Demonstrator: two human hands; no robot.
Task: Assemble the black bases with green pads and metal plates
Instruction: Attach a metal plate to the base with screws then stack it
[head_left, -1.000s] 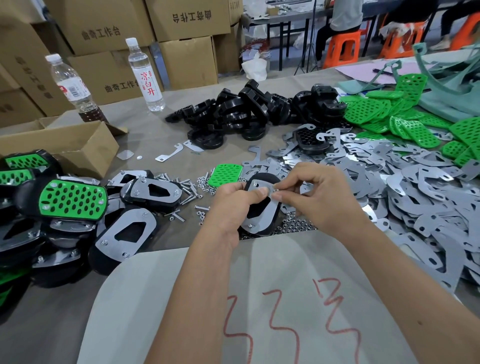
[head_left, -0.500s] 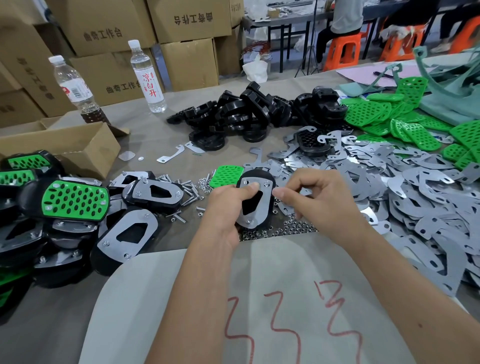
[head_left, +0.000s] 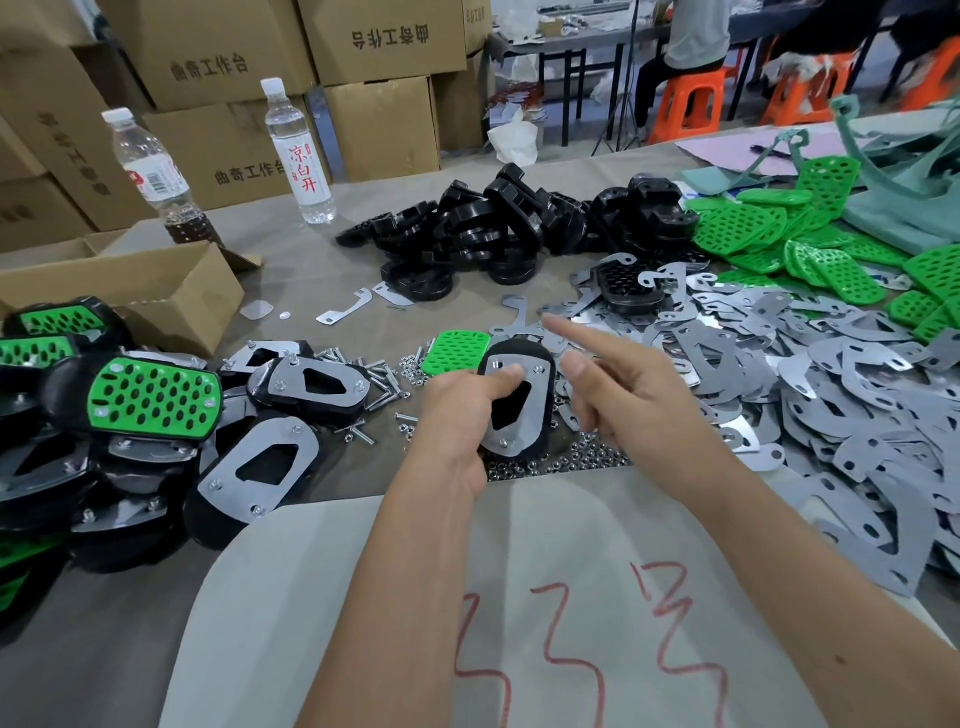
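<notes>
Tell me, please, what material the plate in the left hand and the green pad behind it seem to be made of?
Plate: likely sheet metal, thin, flat, grey with a dull shine. Green pad: probably moulded plastic or rubber, bright even colour, matte, regular holes. The left hand holds the plate on a black base.

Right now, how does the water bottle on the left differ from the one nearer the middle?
The left bottle holds a little dark liquid at the bottom; the middle bottle holds clear liquid, nearly full. The left bottle's label is white with a red patch; the middle bottle's carries large red characters. The left bottle appears to lean; the middle bottle looks closer to upright. Both are clear plastic with white caps, standing on the table.
</notes>
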